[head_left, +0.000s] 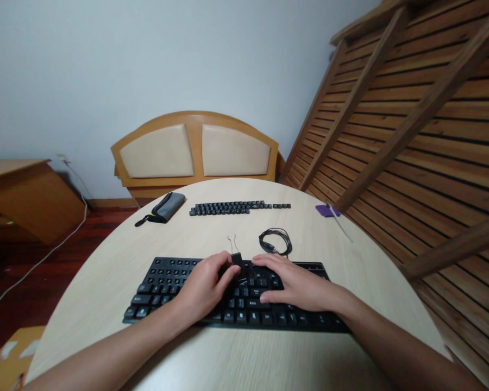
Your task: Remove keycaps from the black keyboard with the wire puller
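Note:
A black keyboard (163,277) lies on the round table, with several keycaps gone from its upper left rows. My left hand (204,285) pinches a keycap puller (237,260) between thumb and fingers above the keyboard's middle. The puller's two thin wire prongs point up and away from me. Spread over the right half of the keyboard, my right hand (295,285) rests on the keys with its thumb apart from the fingers. Beyond the keyboard, loose black keycaps (224,208) sit in rows.
Behind the keyboard is its coiled black cable (276,241). A grey and black zipped pouch (169,207) lies at the back left of the table (146,239). To the right are a purple cloth (325,210) and a thin white stick (342,225). Slatted wood (411,136) leans beside the table.

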Demonstrator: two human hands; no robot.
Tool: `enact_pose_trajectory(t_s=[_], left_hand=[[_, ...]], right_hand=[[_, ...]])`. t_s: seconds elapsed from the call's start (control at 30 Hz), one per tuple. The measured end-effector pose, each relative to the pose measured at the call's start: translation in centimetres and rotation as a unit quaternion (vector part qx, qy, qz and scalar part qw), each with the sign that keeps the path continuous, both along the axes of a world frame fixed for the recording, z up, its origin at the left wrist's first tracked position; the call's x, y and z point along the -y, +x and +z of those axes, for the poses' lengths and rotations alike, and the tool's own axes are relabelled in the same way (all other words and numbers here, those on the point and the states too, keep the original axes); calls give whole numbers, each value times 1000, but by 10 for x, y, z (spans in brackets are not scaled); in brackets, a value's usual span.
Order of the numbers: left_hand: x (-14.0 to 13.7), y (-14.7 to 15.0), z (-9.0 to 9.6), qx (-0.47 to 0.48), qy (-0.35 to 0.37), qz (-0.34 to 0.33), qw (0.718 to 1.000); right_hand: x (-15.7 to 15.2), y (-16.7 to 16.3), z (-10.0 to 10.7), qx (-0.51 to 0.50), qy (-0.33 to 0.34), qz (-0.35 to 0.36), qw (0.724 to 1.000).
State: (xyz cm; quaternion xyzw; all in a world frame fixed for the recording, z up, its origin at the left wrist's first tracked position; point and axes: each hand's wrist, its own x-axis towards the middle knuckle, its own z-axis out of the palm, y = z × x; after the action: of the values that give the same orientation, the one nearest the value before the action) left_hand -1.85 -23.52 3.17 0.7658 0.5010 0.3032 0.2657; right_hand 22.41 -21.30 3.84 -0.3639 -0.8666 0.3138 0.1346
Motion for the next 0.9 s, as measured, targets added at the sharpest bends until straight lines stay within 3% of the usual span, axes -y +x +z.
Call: enact_pose_trajectory(t_s=[0.6, 0.73, 0.9], left_hand=[[-1, -1, -2, 7, -10, -40, 999], [-1, -4, 1, -32, -14, -61, 998], [0, -6, 1, -79, 33, -78, 993]], right_hand=[[15, -22, -1, 14, 87, 1, 996], [17, -24, -3, 8, 97, -11, 995], [19, -27, -2, -4, 99, -14, 995]])
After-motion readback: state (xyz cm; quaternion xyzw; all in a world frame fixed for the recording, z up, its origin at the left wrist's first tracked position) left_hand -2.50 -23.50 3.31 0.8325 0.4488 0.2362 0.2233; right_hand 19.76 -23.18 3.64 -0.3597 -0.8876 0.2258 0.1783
